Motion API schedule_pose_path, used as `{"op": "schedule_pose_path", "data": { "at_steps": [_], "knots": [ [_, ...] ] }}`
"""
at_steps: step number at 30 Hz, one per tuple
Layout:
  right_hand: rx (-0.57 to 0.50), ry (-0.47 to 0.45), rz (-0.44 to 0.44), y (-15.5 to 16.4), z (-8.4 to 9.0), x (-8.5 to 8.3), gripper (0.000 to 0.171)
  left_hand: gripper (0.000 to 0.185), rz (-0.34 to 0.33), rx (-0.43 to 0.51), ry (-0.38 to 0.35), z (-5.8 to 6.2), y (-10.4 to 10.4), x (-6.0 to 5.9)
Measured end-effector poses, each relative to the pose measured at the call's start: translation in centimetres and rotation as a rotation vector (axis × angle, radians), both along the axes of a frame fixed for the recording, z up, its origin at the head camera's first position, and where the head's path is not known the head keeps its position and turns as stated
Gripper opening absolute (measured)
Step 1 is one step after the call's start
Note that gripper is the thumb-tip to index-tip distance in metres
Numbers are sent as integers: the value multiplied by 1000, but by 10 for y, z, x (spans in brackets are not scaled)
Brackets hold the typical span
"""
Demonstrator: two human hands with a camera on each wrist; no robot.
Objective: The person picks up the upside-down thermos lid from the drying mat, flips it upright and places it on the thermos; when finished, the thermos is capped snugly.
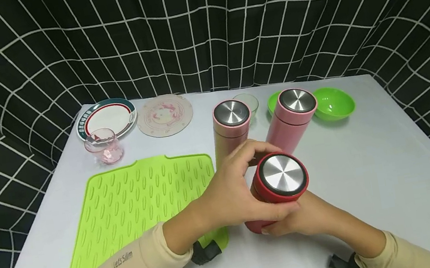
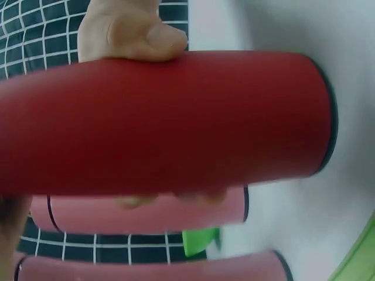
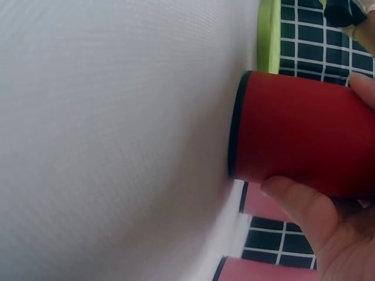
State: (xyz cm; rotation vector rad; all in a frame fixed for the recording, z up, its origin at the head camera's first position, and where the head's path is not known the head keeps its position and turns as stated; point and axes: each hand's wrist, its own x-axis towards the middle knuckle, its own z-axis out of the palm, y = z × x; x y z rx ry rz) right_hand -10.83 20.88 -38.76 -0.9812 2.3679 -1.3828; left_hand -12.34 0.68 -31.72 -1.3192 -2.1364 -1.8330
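Observation:
A red flask point(image 1: 278, 189) with a steel-topped cap point(image 1: 282, 174) stands near the table's front, its base against the white tabletop point(image 3: 117, 117). My left hand point(image 1: 244, 185) wraps around the flask's upper part from the left, just under the cap. In the left wrist view the thumb point(image 2: 129, 29) lies on the red flask body point(image 2: 164, 123). My right hand point(image 1: 304, 219) grips the lower body from the right and behind. The right wrist view shows a finger point(image 3: 304, 211) curled on the red flask wall point(image 3: 293, 134).
Two pink flasks point(image 1: 232, 126) point(image 1: 294, 116) stand just behind. A green ribbed mat point(image 1: 141, 202) lies to the left. Farther back are a plate point(image 1: 106, 118), a pink glass point(image 1: 104, 146), a round coaster point(image 1: 164, 114), a clear bowl point(image 1: 247, 101) and green bowls point(image 1: 332, 102).

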Motion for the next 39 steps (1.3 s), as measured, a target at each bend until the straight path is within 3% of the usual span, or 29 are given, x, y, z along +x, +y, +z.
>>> {"op": "schedule_pose_path", "data": {
  "at_steps": [2, 4, 8, 11, 13, 15, 17, 19, 21, 24, 25, 27, 30, 32, 34, 37, 39],
  "knots": [
    [-2, -4, -2, 0, 0, -1, 44, 72, -20, 18, 7, 0, 0, -1],
    [1, 37, 13, 1, 0, -1, 40, 78, -17, -18, 48, 1, -1, -1],
    [22, 41, -4, 2, -1, -1, 42, 79, 48, -49, 99, 1, 0, -1],
    [-3, -21, 1, 0, 0, -2, 43, 70, -48, 1, -42, 3, -3, -4],
    [-3, -3, 14, -1, 0, -3, 41, 73, -80, -22, -84, 5, -6, -2],
    [4, 32, 34, -1, 0, -4, 39, 77, -25, -93, -58, 8, -8, 2],
    [21, 54, 33, 0, 0, -4, 39, 78, 88, -154, 33, 12, -7, 7],
    [42, 37, 10, 0, 1, -4, 42, 78, 150, -155, 68, 14, -6, 8],
    [49, -7, -11, 0, 1, -5, 45, 72, 91, -90, 2, 15, -6, 5],
    [56, -48, -51, 0, 0, -5, 49, 72, -81, -14, -188, 14, -8, -3],
    [53, -49, -52, 1, 0, -4, 49, 74, -103, -21, -223, 14, -9, -3],
    [47, -6, -24, 0, 0, -4, 45, 78, -80, -52, -209, 12, -8, 0],
    [25, 5, -10, 0, 0, -3, 44, 77, 55, -71, -80, 10, -3, 6],
    [23, 9, -11, 0, 0, -3, 45, 76, 90, -37, -63, 8, -1, 6],
    [31, -24, -45, 0, 1, -4, 51, 71, 25, 26, -144, 6, -2, 1],
    [60, -27, -64, 0, 1, -6, 55, 73, -133, 67, -315, 3, -6, -7],
    [63, -31, -62, -1, 0, -7, 55, 74, -168, 51, -350, 3, -7, -8]
  ]
}}
